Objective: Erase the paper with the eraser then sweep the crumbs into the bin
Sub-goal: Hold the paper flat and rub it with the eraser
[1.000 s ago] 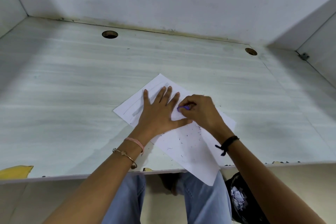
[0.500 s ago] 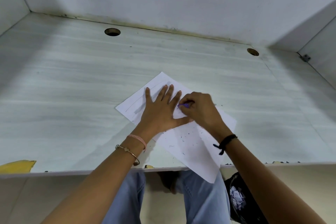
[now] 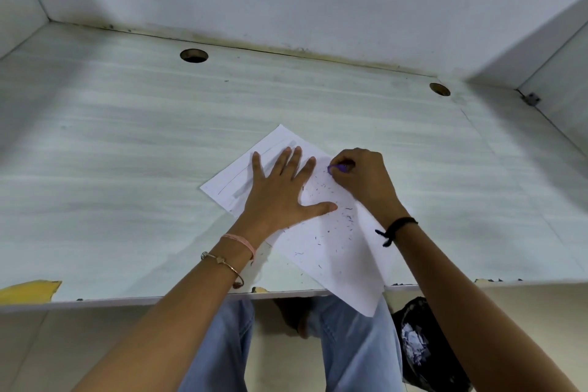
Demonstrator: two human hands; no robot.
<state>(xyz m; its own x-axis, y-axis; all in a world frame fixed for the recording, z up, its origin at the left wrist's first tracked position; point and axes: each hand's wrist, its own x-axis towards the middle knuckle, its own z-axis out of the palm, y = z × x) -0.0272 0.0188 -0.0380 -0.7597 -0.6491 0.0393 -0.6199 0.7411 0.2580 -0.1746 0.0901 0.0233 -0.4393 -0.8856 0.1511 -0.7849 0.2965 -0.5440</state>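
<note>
Under the right hand's point(image 3: 362, 181) curled fingertips, a purple eraser point(image 3: 334, 169) is pinched against the white paper point(image 3: 337, 264). Just left of that pinch, the left hand point(image 3: 280, 197) lies flat with fingers spread, pressing the sheet to the desk point(image 3: 127, 169). Dark crumbs point(image 3: 348, 218) scatter nearer the person than the pinch. Plain pencil lines point(image 3: 251, 169) run by the left hand's little finger. Black bin point(image 3: 423, 347) sits under the desk edge, well apart from the grip.
</note>
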